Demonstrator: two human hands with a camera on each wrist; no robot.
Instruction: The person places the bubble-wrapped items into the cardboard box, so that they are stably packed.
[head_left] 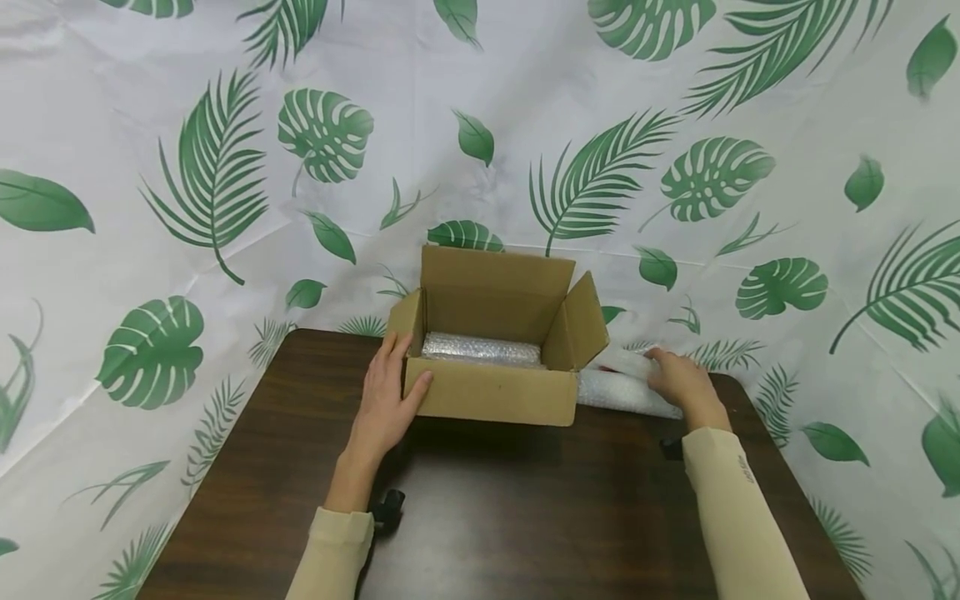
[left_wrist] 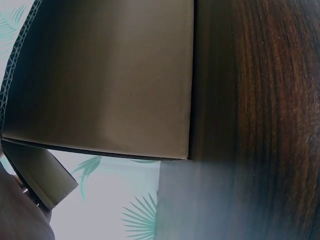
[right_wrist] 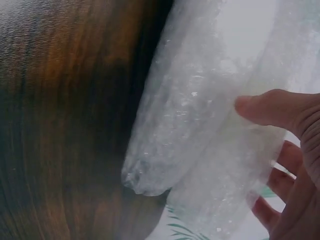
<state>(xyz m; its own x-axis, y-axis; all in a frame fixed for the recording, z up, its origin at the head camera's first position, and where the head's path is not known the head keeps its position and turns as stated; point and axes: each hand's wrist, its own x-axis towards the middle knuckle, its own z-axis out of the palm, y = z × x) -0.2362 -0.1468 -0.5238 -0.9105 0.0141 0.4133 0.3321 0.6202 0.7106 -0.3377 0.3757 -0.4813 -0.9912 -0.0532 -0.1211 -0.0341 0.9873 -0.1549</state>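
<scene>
An open cardboard box [head_left: 495, 392] stands on the table near its far edge, with flaps raised. My left hand [head_left: 382, 408] grips its left front corner, thumb on the front wall and fingers over the left flap. Inside the box lies a bubble-wrapped bundle [head_left: 483, 348]. To the right of the box, my right hand [head_left: 688, 385] holds a bubble-wrapped roll [right_wrist: 220, 182] between thumb and fingers. A second bubble-wrapped roll [right_wrist: 175, 115] lies alongside it, nearer the front. The wrapping hides what is inside.
The dark wood-grain table [head_left: 510, 517] extends in front of the box. Behind it hangs a white cloth [head_left: 510, 192] printed with green leaves. The box's right flap [head_left: 588, 321] leans outward towards the rolls.
</scene>
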